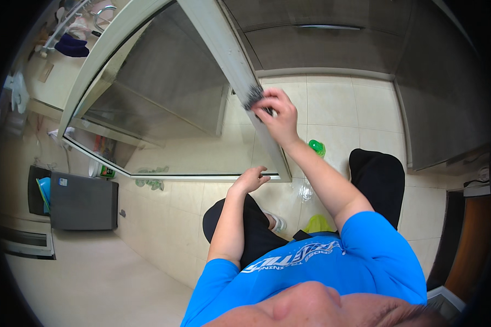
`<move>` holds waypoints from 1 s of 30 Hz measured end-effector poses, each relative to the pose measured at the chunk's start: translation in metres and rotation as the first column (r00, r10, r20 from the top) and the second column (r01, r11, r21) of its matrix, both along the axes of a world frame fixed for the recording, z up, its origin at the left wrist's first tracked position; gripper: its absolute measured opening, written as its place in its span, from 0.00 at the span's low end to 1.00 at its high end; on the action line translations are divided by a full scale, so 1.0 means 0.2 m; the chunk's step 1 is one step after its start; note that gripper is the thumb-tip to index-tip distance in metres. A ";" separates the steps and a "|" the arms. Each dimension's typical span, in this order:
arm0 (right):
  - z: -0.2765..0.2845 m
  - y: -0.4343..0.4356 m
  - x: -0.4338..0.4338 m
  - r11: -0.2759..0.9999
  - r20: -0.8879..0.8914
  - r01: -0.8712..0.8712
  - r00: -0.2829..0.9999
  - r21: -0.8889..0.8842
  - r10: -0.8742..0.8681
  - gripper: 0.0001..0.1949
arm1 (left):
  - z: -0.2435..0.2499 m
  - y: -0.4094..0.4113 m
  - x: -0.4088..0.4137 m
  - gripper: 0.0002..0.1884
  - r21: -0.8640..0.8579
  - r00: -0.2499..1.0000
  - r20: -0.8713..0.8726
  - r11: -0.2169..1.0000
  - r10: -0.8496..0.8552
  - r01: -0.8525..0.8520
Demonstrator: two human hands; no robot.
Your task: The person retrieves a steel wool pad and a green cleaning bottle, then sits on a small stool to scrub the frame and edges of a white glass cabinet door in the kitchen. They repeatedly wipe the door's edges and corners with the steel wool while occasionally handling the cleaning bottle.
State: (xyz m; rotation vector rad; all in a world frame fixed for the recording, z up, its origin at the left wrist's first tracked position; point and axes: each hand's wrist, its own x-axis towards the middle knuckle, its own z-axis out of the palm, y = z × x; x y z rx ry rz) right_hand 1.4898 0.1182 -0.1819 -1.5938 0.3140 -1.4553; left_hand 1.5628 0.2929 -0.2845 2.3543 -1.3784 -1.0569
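Observation:
My right hand pinches a dark steel-wool scrubber against the pale metal stile of a framed glass door. The scrubber and fingertips are slightly blurred. Lower down, my left hand is at the door's bottom rail, near its corner, with the fingers apart. Whether it touches the rail or the glass I cannot tell. The large glass pane shows cabinets and tiled floor through it.
On the floor, a green-capped bottle stands below my right forearm, and a yellow-green item lies near my body. Wet tiles shine between my knees. Dark cabinets line the far side. A grey bin-like appliance stands at left.

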 end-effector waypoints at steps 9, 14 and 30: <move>0.10 -0.06 0.01 0.994 0.063 -0.025 0.998 0.102 0.018 0.05 | 0.01 0.06 0.01 0.23 -0.039 0.999 -0.023 0.999 0.031 -0.032; 0.26 -0.10 0.13 0.996 0.173 0.032 0.984 0.087 -0.047 0.04 | 0.00 0.08 0.03 0.24 -0.049 1.000 -0.001 0.999 0.003 -0.003; 0.72 -0.25 0.13 0.660 0.162 0.268 0.962 -0.701 -0.219 0.09 | 0.06 -0.02 0.02 0.26 -0.047 1.000 -0.018 0.999 -0.005 0.004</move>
